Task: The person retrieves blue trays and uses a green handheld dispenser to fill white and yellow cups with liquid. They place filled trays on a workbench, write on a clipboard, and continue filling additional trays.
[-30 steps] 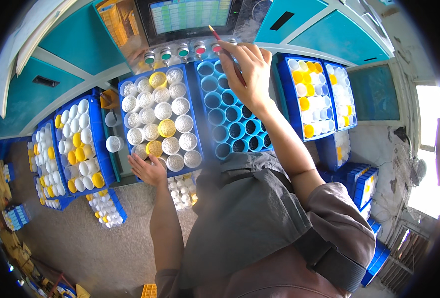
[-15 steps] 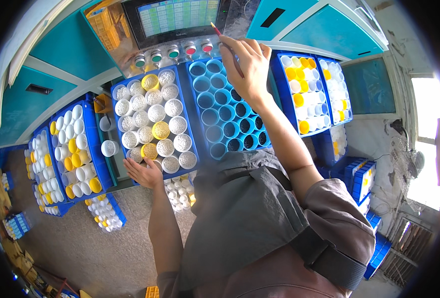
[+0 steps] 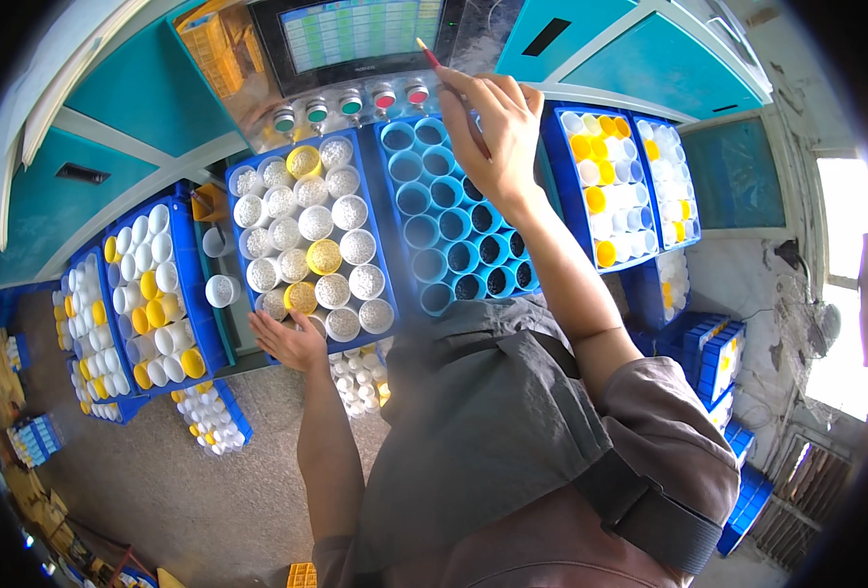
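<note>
My right hand (image 3: 498, 132) is closed around a thin red stick (image 3: 428, 54) with a pale tip. Its kind is too small to tell. The hand is raised over the far right part of a crate of light-blue cups (image 3: 413, 197), and the stick's tip points up toward the screen. Several of those cups have dark grains inside. With fingers stretched out, my left hand (image 3: 292, 341) rests at the near left corner of a blue crate (image 3: 376, 176). White and yellow cups (image 3: 324, 257) filled with small white pellets stand in that crate.
Round green and red buttons (image 3: 385, 100) line a panel below the screen (image 3: 361, 37). Crates of white and yellow cups stand at the left (image 3: 150, 294) and right (image 3: 605, 186). Two loose white cups, one nearer (image 3: 222, 290), sit left of the pellet crate.
The view has shifted slightly, so the crates appear a little lower and further right. Both hands keep nearly the same pose, and the stick stays in my right hand.
</note>
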Demonstrator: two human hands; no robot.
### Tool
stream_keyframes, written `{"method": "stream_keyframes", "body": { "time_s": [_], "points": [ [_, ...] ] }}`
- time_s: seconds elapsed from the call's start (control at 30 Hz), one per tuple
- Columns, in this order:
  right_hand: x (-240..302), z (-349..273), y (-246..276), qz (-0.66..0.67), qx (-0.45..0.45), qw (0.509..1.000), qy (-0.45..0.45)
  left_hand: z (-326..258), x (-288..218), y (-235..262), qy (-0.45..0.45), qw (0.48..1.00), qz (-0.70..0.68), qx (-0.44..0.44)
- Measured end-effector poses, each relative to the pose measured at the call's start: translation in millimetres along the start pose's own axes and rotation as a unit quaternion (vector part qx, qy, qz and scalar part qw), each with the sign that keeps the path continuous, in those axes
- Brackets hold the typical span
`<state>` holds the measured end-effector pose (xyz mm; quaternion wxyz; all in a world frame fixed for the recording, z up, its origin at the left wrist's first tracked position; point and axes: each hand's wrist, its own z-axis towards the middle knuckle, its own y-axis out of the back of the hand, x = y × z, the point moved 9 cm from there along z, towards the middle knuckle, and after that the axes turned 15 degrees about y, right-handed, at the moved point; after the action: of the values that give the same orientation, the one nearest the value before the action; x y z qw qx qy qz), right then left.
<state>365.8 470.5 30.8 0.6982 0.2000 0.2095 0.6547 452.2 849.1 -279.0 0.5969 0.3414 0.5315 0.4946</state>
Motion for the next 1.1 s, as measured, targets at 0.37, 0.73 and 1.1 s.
{"method": "stream_keyframes", "body": {
  "time_s": [0.37, 0.73, 1.1],
  "points": [
    [9.3, 34.0, -4.2, -0.009, -0.071, 0.995, 0.064, 0.1, -4.4, 7.0, 0.005, 1.0, -0.003, -0.006],
    [14.8, 45.3, -13.5, 0.023, -0.023, 0.997, 0.07, 0.0, -2.9, 3.8, 0.012, 1.0, 0.0, 0.004],
    [27.6, 42.8, -16.8, 0.022, -0.042, 0.992, 0.119, -0.7, -2.3, 5.8, 0.004, 1.0, -0.021, -0.009]
  ]
}}
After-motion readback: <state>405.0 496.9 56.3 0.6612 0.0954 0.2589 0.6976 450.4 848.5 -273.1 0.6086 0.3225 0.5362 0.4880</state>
